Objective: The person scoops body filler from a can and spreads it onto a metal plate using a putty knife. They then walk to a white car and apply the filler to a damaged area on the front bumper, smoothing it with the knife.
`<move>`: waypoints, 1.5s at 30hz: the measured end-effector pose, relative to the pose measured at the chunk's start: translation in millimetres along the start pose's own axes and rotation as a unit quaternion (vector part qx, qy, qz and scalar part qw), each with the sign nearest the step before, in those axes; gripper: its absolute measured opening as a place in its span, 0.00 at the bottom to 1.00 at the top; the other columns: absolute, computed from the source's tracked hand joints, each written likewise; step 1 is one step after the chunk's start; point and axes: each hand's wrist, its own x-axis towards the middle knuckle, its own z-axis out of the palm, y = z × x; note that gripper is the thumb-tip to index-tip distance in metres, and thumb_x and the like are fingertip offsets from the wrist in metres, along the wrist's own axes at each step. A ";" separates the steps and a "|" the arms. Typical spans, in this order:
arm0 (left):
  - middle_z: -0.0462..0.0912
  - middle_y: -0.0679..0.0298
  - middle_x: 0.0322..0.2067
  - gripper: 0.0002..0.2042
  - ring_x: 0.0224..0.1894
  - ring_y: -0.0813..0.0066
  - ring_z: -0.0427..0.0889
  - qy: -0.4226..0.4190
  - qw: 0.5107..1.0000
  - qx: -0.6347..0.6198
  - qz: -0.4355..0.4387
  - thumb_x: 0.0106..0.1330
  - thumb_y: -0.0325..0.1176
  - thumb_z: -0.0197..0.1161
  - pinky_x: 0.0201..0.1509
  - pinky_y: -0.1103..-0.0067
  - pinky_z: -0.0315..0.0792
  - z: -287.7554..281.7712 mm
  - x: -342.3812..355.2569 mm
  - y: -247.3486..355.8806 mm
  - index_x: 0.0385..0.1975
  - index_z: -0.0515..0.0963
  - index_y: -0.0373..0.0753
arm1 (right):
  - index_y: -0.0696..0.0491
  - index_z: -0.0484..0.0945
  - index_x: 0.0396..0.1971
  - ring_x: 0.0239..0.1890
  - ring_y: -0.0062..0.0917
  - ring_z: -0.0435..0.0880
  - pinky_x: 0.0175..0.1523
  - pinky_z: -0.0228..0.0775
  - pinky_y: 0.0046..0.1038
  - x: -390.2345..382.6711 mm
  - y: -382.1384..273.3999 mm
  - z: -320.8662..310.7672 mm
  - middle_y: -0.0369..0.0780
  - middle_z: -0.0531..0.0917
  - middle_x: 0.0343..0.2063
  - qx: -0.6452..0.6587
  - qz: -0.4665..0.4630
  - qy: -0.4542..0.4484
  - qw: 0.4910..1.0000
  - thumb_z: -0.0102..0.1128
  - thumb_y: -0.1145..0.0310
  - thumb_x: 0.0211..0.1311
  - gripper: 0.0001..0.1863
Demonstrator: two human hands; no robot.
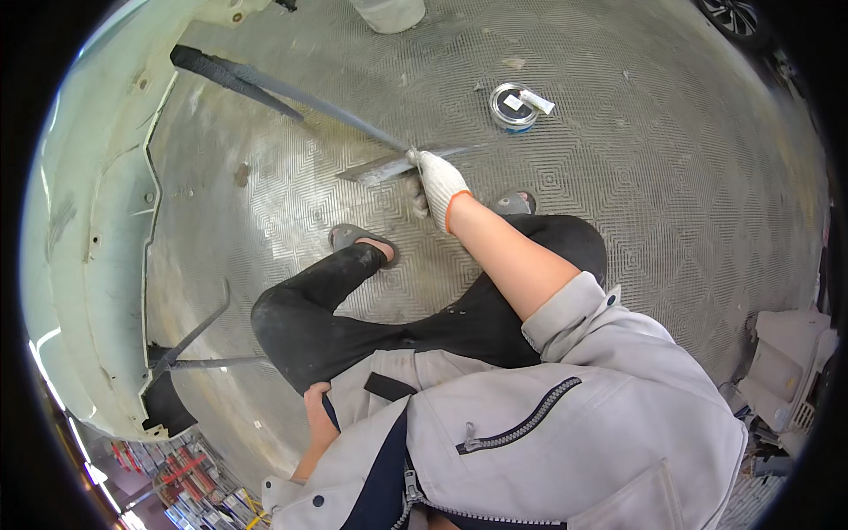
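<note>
Currently, right hand (436, 184) (white-gloved) at gray stand (340, 114).

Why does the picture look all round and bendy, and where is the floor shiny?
Head view: the wide fisheye lens bends straight edges and leaves black corners; head view again: whitish glare on the floor, left of the gloved right hand.

Loc.: workshop, prob. auto-body.
Evid.: lg. curved pale-green panel (88, 238); scuffed grey patterned floor (671, 177); blk multi-spoke car wheel (731, 16).
</note>
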 end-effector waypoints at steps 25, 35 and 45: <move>0.84 0.58 0.62 0.25 0.61 0.70 0.83 -0.141 0.864 -0.468 0.122 0.83 0.45 0.64 0.69 0.72 0.73 -42.1 233.2 350.7 0.70 0.75 0.33 | 0.63 0.90 0.41 0.34 0.30 0.87 0.47 0.80 0.37 -114.4 -40.8 -4.5 0.48 0.90 0.31 -0.451 -0.231 -0.261 0.822 0.67 0.43 0.72 0.31; 0.90 0.64 0.48 0.17 0.47 0.79 0.85 -0.252 0.856 -0.352 0.283 0.81 0.42 0.68 0.53 0.77 0.79 19.0 268.0 413.2 0.54 0.84 0.32 | 0.65 0.90 0.45 0.46 0.33 0.92 0.57 0.81 0.35 -133.7 -38.9 -65.1 0.51 0.93 0.42 -0.504 -0.149 -0.129 0.841 0.74 0.38 0.64 0.37; 0.71 0.75 0.24 0.29 0.29 0.83 0.65 -0.191 0.892 -0.292 0.287 0.88 0.53 0.54 0.32 0.76 0.62 71.6 308.1 425.7 0.29 0.78 0.33 | 0.60 0.89 0.46 0.29 0.26 0.78 0.38 0.71 0.29 -13.7 -79.2 -108.7 0.39 0.82 0.25 -0.090 -0.189 0.332 0.920 0.42 0.20 0.75 0.50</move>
